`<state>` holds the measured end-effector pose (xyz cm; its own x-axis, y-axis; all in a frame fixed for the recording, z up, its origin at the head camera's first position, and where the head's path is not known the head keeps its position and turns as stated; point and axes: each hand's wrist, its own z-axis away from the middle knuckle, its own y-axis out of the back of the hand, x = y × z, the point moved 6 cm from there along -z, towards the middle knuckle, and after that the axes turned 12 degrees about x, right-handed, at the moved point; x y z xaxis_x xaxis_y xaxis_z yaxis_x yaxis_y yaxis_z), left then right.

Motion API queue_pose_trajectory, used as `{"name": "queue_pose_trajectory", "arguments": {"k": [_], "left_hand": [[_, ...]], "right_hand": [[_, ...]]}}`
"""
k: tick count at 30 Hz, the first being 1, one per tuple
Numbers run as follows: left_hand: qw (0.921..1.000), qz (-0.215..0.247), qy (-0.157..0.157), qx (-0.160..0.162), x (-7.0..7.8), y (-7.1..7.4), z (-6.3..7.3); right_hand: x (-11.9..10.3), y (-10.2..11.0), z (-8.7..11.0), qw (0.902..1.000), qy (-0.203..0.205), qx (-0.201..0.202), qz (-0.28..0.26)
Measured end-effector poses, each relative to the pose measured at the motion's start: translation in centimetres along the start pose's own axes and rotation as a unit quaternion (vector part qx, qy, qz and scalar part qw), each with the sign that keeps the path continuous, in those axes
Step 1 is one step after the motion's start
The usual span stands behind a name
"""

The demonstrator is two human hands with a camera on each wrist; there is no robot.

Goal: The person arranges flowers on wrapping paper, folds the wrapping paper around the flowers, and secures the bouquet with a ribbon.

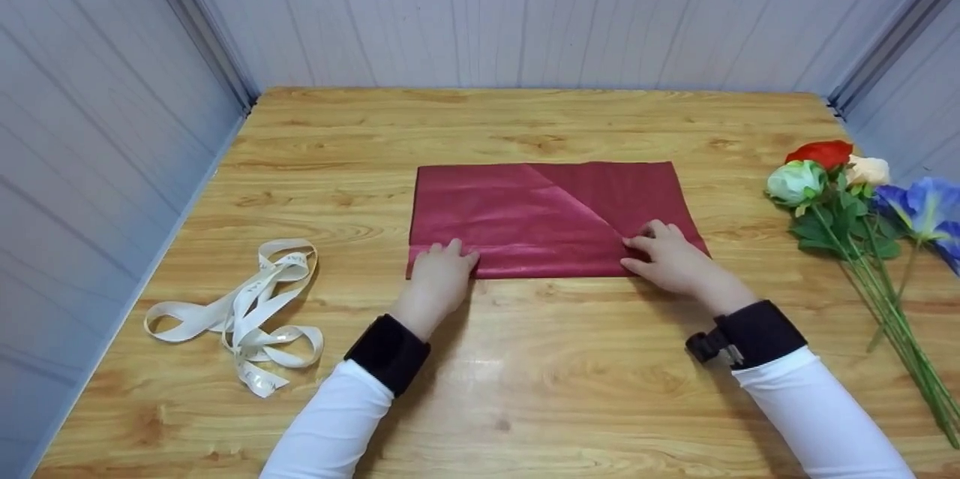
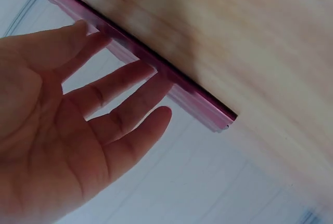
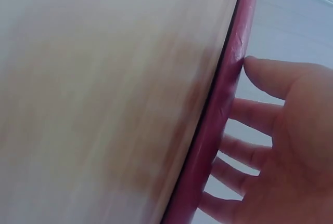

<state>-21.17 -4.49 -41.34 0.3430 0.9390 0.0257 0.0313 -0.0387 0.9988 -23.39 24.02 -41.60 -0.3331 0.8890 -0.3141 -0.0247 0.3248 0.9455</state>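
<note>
Looks like small craft booth or workstation. Pale panelled back wall [image 1: 487,13], left wall [image 1: 67,126], right wall [image 1: 919,81] close in wood-grain table [image 1: 525,389]; grey strips [image 1: 196,19] at corners. White ribbon [image 1: 241,317], maroon sheet [image 1: 495,209], flowers [image 1: 796,182] on top = craft supplies.

There's the folded, shiny wine-red sheet [image 1: 510,201] around mid-tabletop [image 1: 540,374], the left hand [image 1: 442,276] on its near left corner, the right hand [image 1: 671,261] at its near edge toward the right. Over by the tabletop's left edge lies the tangled white printed ribbon [image 1: 247,306]; along the right edge, the multicoloured, green-stemmed flowers [image 1: 885,299], blooms toward the far corner.
</note>
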Motion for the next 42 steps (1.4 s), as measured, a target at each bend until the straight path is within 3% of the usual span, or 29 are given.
{"name": "queue_pose_trajectory", "arguments": {"k": [4,8,15,19,24,27,32,42], "left_hand": [[0.9998,-0.014,0.004,0.01,0.2,0.1,-0.3],[0.9998,0.001,-0.001,0.022,0.5,0.2,-0.6],[0.9987,0.048,0.006,-0.013,0.1,-0.4,-0.7],[0.9975,0.061,0.006,-0.035,-0.2,-0.5,-0.9],[0.9976,0.064,-0.004,-0.024,-0.4,-0.5,-1.7],[0.9982,0.054,0.007,-0.025,-0.6,-0.8,-1.9],[0.9977,0.037,0.042,-0.04,-1.1,-1.2,-1.6],[0.9976,0.038,0.04,-0.041,-1.4,-0.7,-0.5]], "right_hand": [[0.1,0.1,0.0,1.0,-0.002,-0.007,-0.001],[0.3,0.2,0.0,0.9999,0.002,-0.014,-0.003],[0.3,0.0,0.2,1.0,0.002,-0.005,-0.001],[0.6,-0.2,0.1,0.9997,-0.008,-0.021,-0.005],[0.8,-0.6,-0.1,0.999,-0.001,-0.045,0.007],[0.7,-0.7,-0.1,0.9986,0.01,-0.048,0.021],[0.3,-0.8,-0.2,0.9983,0.011,-0.052,0.025],[-0.4,-0.7,0.3,0.998,0.011,-0.061,0.015]]}}
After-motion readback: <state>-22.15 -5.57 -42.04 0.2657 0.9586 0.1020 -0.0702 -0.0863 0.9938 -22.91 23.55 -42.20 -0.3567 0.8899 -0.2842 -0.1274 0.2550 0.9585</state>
